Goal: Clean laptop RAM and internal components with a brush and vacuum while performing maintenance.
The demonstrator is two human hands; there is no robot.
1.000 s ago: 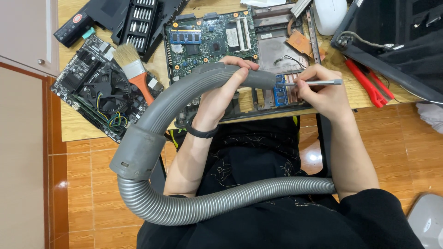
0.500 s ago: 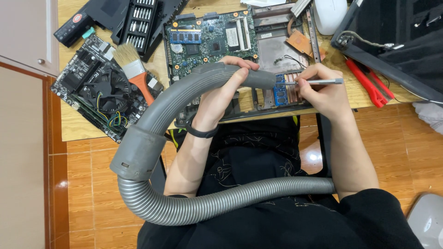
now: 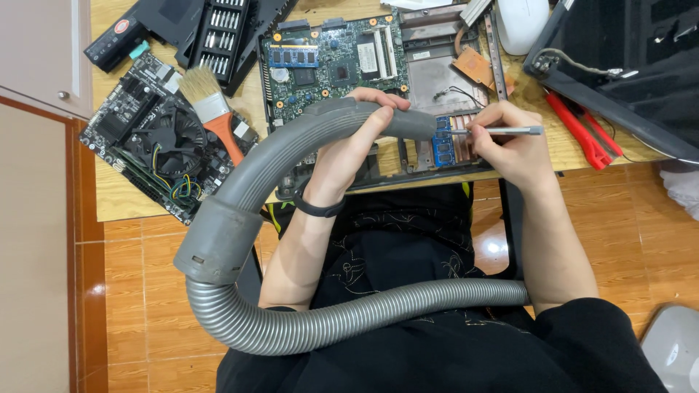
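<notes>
Fingers (image 3: 378, 109) around apparently rightward-pointing vacuum nozzle (image 3: 342, 127)

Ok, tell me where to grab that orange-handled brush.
Take the paintbrush by its orange handle, coming from the table's near edge. The handle lies free, pointing toward the person, over the black circuit board; the bristles point away.

Not much here tbh: no pkgs, signs or screens. Only labels: small round red sticker (image 3: 121, 27) on the black battery pack (image 3: 116, 45) top left, plus white rectangular sticker (image 3: 420, 55) on the metal tray up top.
</notes>
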